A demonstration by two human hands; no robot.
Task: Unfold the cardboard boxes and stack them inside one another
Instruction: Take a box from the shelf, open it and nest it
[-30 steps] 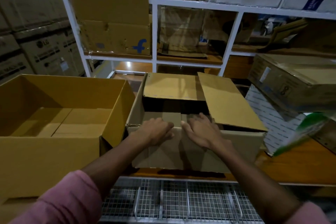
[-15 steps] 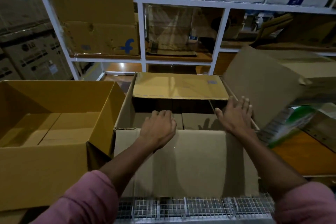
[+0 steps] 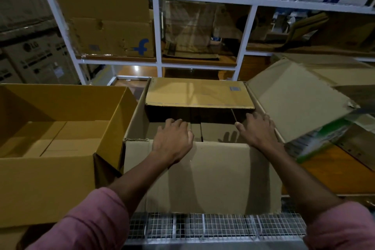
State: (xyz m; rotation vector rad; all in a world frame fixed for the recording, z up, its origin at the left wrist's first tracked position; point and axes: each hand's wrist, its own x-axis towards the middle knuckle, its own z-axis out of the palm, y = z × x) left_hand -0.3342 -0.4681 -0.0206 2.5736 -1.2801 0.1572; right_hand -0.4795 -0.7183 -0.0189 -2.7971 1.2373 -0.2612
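- I see my left hand [image 3: 172,140] curled over the near top edge of the brown box [image 3: 203,176], fingers gripping it.
- My right hand [image 3: 256,130], fingers spread flat, presses its right flap [image 3: 294,97] outward.
- The yellow box [image 3: 46,184] stands open, touching its left side.

The left hand [image 3: 173,140] reaches over the near wall of the middle box [image 3: 203,176], so its fingertips and whatever its grip closes on are hidden, and the far flap [image 3: 199,92] shades the back of the box's floor into darkness. The yellow box [image 3: 46,184] runs off the left and bottom edges, and both pink sleeves [image 3: 89,221] are cut by the bottom edge. On the right, the green-and-white package [image 3: 326,138] is blurred and half covered by the side flap [image 3: 298,97], so its print cannot be read.
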